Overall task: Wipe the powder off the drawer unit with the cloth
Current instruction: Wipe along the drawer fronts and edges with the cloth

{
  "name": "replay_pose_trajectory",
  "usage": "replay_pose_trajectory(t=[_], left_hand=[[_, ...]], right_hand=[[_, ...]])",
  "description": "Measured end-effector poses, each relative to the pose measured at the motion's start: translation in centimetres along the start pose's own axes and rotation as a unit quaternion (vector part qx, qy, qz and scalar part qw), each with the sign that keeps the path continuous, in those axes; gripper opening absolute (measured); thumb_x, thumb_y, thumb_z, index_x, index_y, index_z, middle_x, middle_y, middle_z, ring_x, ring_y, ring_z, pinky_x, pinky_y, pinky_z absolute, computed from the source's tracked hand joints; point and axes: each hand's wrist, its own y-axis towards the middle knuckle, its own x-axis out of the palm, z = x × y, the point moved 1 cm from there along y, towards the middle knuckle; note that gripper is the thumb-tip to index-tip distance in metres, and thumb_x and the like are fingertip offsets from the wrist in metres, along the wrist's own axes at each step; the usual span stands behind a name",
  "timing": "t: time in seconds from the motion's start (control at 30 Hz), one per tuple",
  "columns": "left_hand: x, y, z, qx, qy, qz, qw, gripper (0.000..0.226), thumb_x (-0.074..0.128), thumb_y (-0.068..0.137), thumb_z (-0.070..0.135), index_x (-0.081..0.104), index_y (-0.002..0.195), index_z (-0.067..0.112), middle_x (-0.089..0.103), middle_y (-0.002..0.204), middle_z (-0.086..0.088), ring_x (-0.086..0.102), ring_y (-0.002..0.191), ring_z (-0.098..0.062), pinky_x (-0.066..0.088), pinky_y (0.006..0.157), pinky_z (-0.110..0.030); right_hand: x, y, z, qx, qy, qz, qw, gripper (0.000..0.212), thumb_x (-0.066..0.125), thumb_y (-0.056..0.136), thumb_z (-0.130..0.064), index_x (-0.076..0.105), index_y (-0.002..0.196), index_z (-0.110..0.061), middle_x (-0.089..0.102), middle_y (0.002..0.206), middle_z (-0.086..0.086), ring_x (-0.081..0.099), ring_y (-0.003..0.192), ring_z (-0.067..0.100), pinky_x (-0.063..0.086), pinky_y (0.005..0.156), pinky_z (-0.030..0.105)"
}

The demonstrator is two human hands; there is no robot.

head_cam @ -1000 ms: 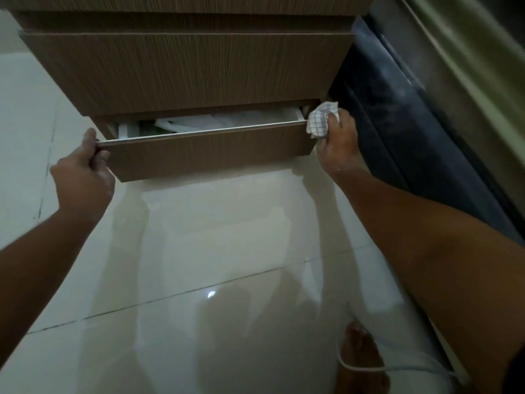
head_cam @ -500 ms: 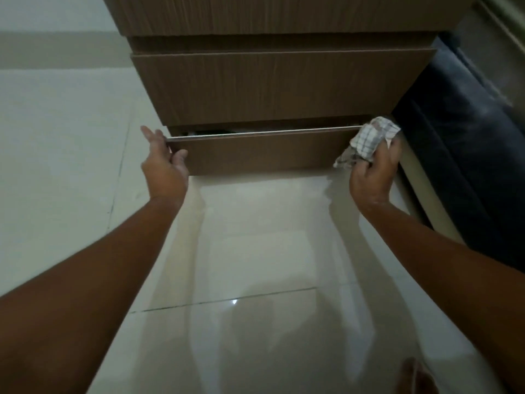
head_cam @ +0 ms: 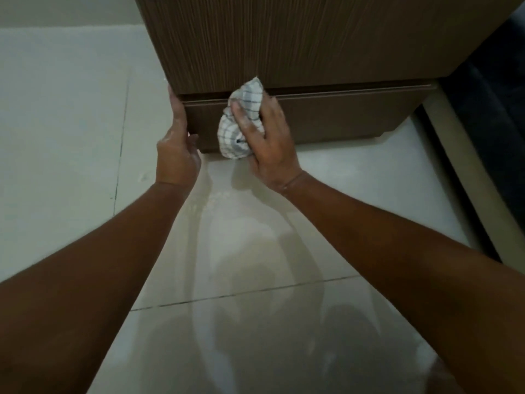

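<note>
Both hands are working the bottom drawer (head_cam: pixel 341 118) of the drawer unit (head_cam: pixel 284 38): the left hand (head_cam: pixel 177 143) is lying open-palmed against its left corner, likely steadying it. The right hand (head_cam: pixel 267 129) is clutching the bunched checked cloth (head_cam: pixel 237 123), pressing it flat onto the drawer front near that left edge, where wiping seems underway.

Dim, soft indoor light, hazy sheen and faint arm shadows on the glossy floor (head_cam: pixel 255 265), wide-angle edge stretch.

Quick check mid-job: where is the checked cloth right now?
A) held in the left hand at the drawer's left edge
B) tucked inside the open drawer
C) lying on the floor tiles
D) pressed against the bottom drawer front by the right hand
D: the right hand presses the checked cloth flat against the bottom drawer front, while the left hand only steadies the drawer's left edge.
</note>
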Motion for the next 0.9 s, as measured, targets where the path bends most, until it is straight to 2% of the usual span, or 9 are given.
replay_pose_trajectory(t=[0.1, 0.23, 0.3, 0.4, 0.5, 0.67, 0.73, 0.8, 0.9], left_hand=[[0.0, 0.2, -0.6, 0.002, 0.001, -0.011, 1.0, 0.075, 0.05, 0.091, -0.005, 0.015, 0.157, 0.0, 0.071, 0.097, -0.019, 0.063, 0.075, -0.018, 0.049, 0.08, -0.021], [0.1, 0.2, -1.2, 0.024, -0.006, -0.013, 1.0, 0.073, 0.052, 0.094, 0.006, 0.015, 0.157, 0.001, 0.072, 0.111, -0.021, 0.071, 0.086, -0.026, 0.056, 0.086, -0.032], [0.4, 0.0, -1.0, 0.011, -0.015, -0.007, 1.0, 0.074, 0.054, 0.095, 0.007, 0.014, 0.158, 0.002, 0.072, 0.114, -0.016, 0.069, 0.087, -0.021, 0.056, 0.086, -0.03], [0.8, -0.2, -0.9, -0.015, -0.026, 0.0, 1.0, 0.078, 0.053, 0.093, 0.0, 0.011, 0.159, 0.006, 0.068, 0.126, -0.006, 0.071, 0.095, -0.019, 0.057, 0.092, -0.029], [0.9, -0.3, -0.8, -0.032, -0.042, -0.001, 0.999, 0.079, 0.051, 0.093, -0.004, 0.01, 0.159, 0.008, 0.068, 0.122, -0.017, 0.069, 0.097, -0.021, 0.055, 0.097, -0.03], [0.8, -0.3, 0.0, -0.022, -0.04, -0.011, 0.999, 0.077, 0.053, 0.095, -0.004, 0.011, 0.159, 0.005, 0.067, 0.106, -0.026, 0.063, 0.078, -0.004, 0.051, 0.096, -0.02], [0.9, -0.3, -0.1, -0.024, -0.031, -0.008, 0.999, 0.077, 0.053, 0.095, -0.002, 0.011, 0.159, 0.007, 0.068, 0.102, -0.019, 0.064, 0.082, -0.001, 0.052, 0.093, -0.023], [1.1, -0.4, -0.3, -0.036, -0.025, -0.003, 0.999, 0.078, 0.053, 0.096, 0.0, 0.009, 0.16, 0.011, 0.066, 0.095, -0.004, 0.059, 0.078, 0.012, 0.052, 0.094, -0.022], [1.5, -0.4, -0.9, -0.049, -0.029, -0.001, 0.998, 0.082, 0.052, 0.096, 0.0, 0.007, 0.16, 0.023, 0.055, 0.082, 0.024, 0.056, 0.072, 0.015, 0.051, 0.092, -0.016]], right_hand=[[4.2, -1.3, -0.8, -0.029, -0.085, -0.013, 0.996, 0.046, 0.064, 0.096, -0.011, 0.054, 0.141, -0.005, 0.047, 0.142, 0.039, 0.035, 0.138, 0.049, 0.01, 0.122, 0.055], [7.7, -1.4, -1.6, -0.04, -0.188, -0.021, 0.981, 0.051, 0.065, 0.092, -0.013, 0.056, 0.142, -0.019, 0.056, 0.144, 0.021, 0.034, 0.139, 0.04, 0.006, 0.118, 0.06], [8.3, -1.1, -1.5, -0.043, -0.196, -0.021, 0.979, 0.053, 0.07, 0.09, -0.017, 0.057, 0.141, -0.025, 0.057, 0.144, 0.015, 0.032, 0.14, 0.035, 0.004, 0.119, 0.06], [7.6, -1.7, 0.0, -0.075, -0.201, -0.018, 0.976, 0.049, 0.06, 0.095, -0.017, 0.055, 0.142, -0.031, 0.058, 0.145, 0.008, 0.036, 0.139, 0.028, 0.01, 0.12, 0.053], [5.8, -2.9, 3.2, -0.095, -0.225, -0.032, 0.969, 0.053, 0.058, 0.097, -0.02, 0.046, 0.147, -0.032, 0.04, 0.151, 0.006, 0.034, 0.142, 0.028, 0.001, 0.124, 0.051], [0.6, -5.7, 10.3, -0.051, -0.255, -0.046, 0.965, 0.049, 0.042, 0.105, -0.028, 0.035, 0.153, -0.034, 0.016, 0.159, 0.009, 0.023, 0.147, 0.034, -0.008, 0.123, 0.055], [-1.6, -6.6, 12.9, -0.027, -0.261, -0.051, 0.964, 0.053, 0.035, 0.109, -0.027, 0.018, 0.158, -0.037, -0.005, 0.168, 0.007, 0.001, 0.156, 0.032, -0.01, 0.122, 0.057], [-3.7, -7.4, 15.0, -0.003, -0.278, -0.055, 0.959, 0.071, 0.046, 0.107, -0.026, -0.001, 0.159, -0.038, 0.002, 0.165, 0.012, -0.009, 0.156, 0.032, -0.01, 0.119, 0.061], [-6.2, -8.5, 17.6, 0.03, -0.275, -0.079, 0.958, 0.084, 0.054, 0.104, -0.024, -0.009, 0.158, -0.039, 0.012, 0.157, 0.017, -0.017, 0.154, 0.032, -0.01, 0.117, 0.064]])
